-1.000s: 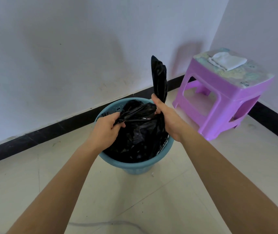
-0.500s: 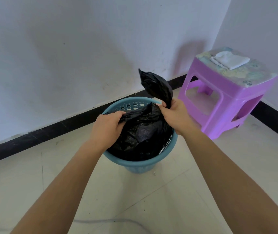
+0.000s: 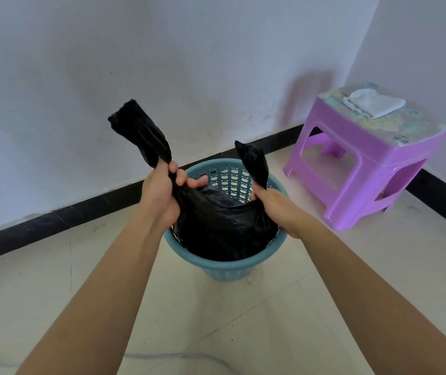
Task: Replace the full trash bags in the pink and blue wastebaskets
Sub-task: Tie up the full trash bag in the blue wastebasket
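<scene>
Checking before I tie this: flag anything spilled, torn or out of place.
Nothing stands out. The black bag sits inside the upright blue wastebasket, both hands gripping its ends; no spill shows on the floor.

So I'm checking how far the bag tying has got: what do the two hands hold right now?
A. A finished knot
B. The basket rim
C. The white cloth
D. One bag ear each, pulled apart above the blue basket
D: the left hand and right hand each grip a separate ear of the black trash bag, untied, over the blue wastebasket.
</scene>
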`<state>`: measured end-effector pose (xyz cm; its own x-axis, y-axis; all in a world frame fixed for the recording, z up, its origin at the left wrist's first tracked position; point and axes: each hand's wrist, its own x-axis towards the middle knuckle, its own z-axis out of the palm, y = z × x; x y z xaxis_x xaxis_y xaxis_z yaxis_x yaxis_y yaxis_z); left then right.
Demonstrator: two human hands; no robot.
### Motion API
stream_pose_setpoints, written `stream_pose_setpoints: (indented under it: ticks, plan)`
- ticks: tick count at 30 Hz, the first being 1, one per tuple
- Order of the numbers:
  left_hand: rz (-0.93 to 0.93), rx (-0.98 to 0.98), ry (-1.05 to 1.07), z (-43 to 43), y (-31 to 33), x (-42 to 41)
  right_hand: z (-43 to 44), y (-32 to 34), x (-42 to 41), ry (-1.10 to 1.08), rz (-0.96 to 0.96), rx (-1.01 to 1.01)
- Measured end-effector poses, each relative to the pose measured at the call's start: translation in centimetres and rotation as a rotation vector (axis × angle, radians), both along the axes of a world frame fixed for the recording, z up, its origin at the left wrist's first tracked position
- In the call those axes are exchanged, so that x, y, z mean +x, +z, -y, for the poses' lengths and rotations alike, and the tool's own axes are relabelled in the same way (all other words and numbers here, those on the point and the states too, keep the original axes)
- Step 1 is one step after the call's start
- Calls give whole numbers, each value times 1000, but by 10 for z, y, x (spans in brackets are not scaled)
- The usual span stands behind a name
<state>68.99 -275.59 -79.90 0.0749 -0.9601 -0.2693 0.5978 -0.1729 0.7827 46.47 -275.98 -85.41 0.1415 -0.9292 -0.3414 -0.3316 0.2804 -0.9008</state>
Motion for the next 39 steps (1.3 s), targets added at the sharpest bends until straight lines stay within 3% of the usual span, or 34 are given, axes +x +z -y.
stream_pose_setpoints:
  ticks: [3,6,10,15,18,24,26,29,32,39]
  plan:
    - [-118,94,-152,-6,-5,2,-5,-5,3,20,-121,-83]
    - [-117,111,-284,-14,-10,7,-6,-6,4,-21,-92,-169]
    - [33,134,-349,-16,-17,8,-6,-8,8,21,-176,-294]
    - [324,-47,-590,-16,-21,3,-14,-6,21,268,-516,-414]
    - [351,-37,-606,-16,-23,-1,-17,-6,24,351,-600,-444]
    - [145,59,-259,-5,-24,0,-13,-6,11,400,-354,-428]
    - [99,106,-229,-4,-26,0,-11,-8,6,413,-367,-503]
    - [49,127,-275,-5,-31,-1,-13,-13,8,395,-413,-563]
    - [41,-2,-435,-9,-34,3,-15,-12,9,342,-327,-496]
    - [269,-5,-640,-13,-34,7,-15,-1,16,510,-316,-403]
